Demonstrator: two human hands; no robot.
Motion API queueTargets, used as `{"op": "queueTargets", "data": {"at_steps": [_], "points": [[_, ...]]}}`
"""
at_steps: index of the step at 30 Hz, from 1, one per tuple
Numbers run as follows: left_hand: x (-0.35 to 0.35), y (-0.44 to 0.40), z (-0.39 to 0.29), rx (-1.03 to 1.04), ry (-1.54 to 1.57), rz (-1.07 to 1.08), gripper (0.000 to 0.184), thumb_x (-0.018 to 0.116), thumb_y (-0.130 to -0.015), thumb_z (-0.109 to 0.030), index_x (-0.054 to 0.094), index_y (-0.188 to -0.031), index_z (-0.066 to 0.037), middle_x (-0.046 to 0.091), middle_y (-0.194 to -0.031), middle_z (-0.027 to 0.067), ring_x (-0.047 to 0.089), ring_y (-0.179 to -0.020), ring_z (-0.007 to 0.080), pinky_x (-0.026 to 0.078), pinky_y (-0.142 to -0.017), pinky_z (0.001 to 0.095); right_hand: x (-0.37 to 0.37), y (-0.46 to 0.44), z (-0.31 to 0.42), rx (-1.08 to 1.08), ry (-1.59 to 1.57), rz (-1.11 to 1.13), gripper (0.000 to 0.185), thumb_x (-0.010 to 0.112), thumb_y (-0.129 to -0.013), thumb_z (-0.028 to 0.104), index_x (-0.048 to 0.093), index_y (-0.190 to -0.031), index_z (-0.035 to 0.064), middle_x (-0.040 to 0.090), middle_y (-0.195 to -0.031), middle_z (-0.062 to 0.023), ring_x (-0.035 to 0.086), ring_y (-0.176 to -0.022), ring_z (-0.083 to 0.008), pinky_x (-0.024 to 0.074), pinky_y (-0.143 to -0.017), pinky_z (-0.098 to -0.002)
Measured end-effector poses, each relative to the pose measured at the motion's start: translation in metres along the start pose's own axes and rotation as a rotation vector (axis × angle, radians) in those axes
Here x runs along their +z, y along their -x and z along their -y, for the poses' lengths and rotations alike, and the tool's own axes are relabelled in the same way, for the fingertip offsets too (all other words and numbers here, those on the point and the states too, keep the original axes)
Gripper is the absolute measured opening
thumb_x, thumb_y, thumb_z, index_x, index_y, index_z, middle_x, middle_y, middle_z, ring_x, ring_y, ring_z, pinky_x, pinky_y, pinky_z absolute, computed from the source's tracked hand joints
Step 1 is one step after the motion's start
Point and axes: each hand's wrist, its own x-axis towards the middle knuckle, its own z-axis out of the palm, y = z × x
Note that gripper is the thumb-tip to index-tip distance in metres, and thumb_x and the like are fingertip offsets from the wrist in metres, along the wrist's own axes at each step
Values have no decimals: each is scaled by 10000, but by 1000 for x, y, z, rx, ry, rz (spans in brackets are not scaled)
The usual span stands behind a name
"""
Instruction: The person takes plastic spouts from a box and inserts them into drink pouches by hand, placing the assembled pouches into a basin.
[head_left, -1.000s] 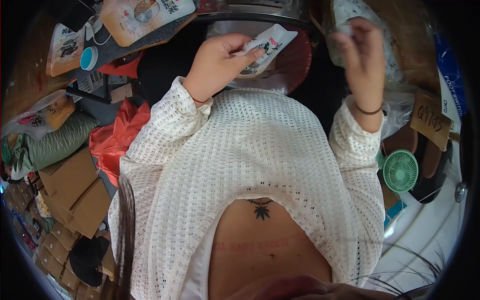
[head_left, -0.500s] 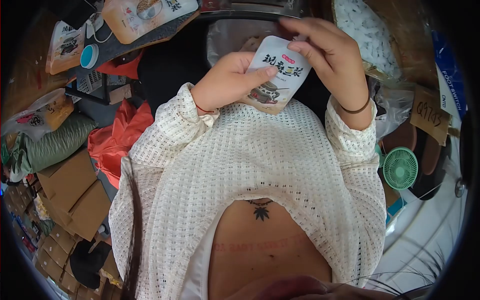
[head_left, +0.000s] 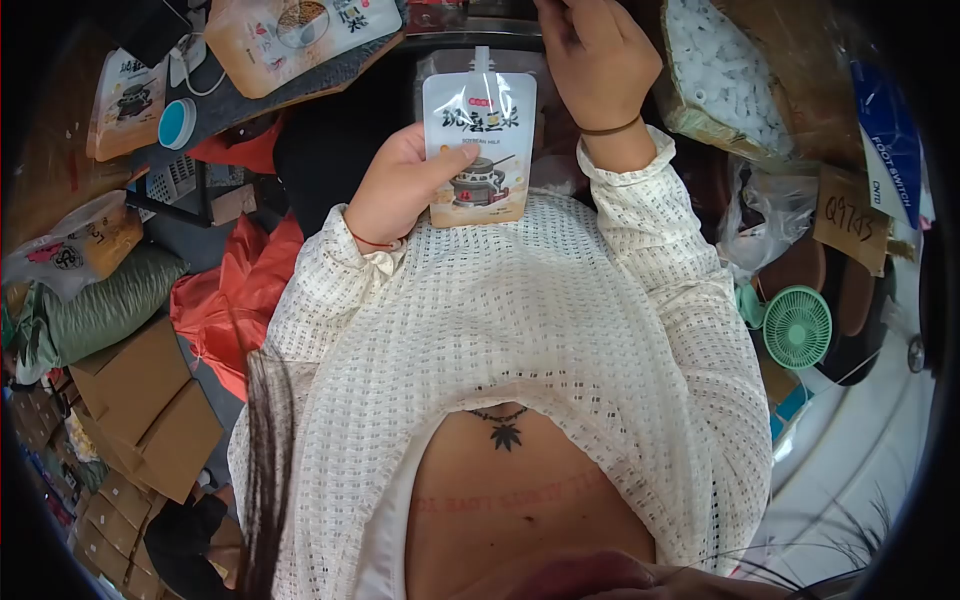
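Left grip [head_left: 398, 190] pinches pouch [head_left: 482, 135], thumb [head_left: 452, 165] across its front.

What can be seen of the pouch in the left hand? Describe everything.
The pouch looks like glossy plastic, white above, beige below, with a pale spout on top. Black characters, a small red label, "SOYBEAN MILK" and a pot-like picture mark its front, which faces the camera. The left hand grips it, thumb across the front. Its contents are hidden.

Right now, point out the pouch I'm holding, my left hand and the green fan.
Pouch [head_left: 493, 143], head view: middle of its printed front.
Left hand [head_left: 396, 188], head view: middle of the hand.
Green fan [head_left: 798, 328], head view: middle of its round grille.
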Motion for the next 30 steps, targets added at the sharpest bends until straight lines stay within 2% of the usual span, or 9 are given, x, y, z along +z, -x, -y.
{"op": "queueTargets", "data": {"at_steps": [9,12,18,24,27,30], "points": [[-4,8,2,-18,59,2,288,610,-1017,-105,622,-1262,46,708,-1219,140,697,-1051,174,561,-930,329,12,-1,0,-7,61,-54,148,773,-804,41,679,-907,90,607,-720,-104,624,-627,-319,500,-557,-392],[-5,9,7,-25,94,23,293,602,-1022,-101,613,-1275,47,701,-1236,143,694,-1059,175,557,-943,331,6,-3,6,19,98,23,146,766,-805,39,684,-912,95,592,-706,-99,612,-613,-314,486,-543,-397],[-3,11,9,-41,109,45,295,595,-1024,-92,606,-1284,48,693,-1251,140,680,-1094,178,550,-961,332,8,-3,8,33,67,-4,132,760,-797,27,686,-882,97,570,-671,-97,601,-593,-308,473,-526,-400],[-1,10,12,-55,130,36,299,598,-1023,-91,606,-1286,50,695,-1246,144,685,-1087,182,553,-962,337,17,-2,-4,-63,-1,-131,142,760,-779,7,683,-880,71,597,-686,-105,612,-599,-307,494,-543,-396],[2,7,7,-48,135,30,287,608,-1018,-94,627,-1258,63,707,-1215,145,699,-1055,187,566,-938,338,2,-2,-3,-37,17,-38,146,765,-772,0,688,-883,57,612,-681,-103,619,-592,-302,503,-535,-381],[7,-8,-4,1,95,56,282,631,-997,-91,648,-1220,83,721,-1176,150,717,-1013,197,581,-902,335,-29,4,-1,30,50,64,165,731,-808,15,683,-964,41,659,-820,-131,653,-727,-335,532,-635,-410]]}}
